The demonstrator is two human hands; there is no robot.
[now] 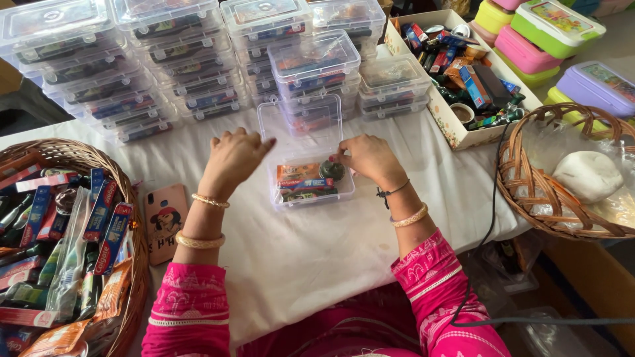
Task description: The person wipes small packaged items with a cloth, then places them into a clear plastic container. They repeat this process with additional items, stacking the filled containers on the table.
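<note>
An open clear plastic box lies on the white cloth in the middle, its lid standing up behind it. Inside are flat packets and a small dark round container. My right hand pinches that round container at the box's right end. My left hand hovers just left of the box with fingers loosely curled, holding nothing. Both wrists wear gold bangles above pink sleeves.
Stacks of closed clear boxes line the back. A wicker basket of packets sits at left, a phone beside it. A cardboard box of small items and another wicker basket stand at right, with coloured lunchboxes behind. A black cable hangs over the table's edge.
</note>
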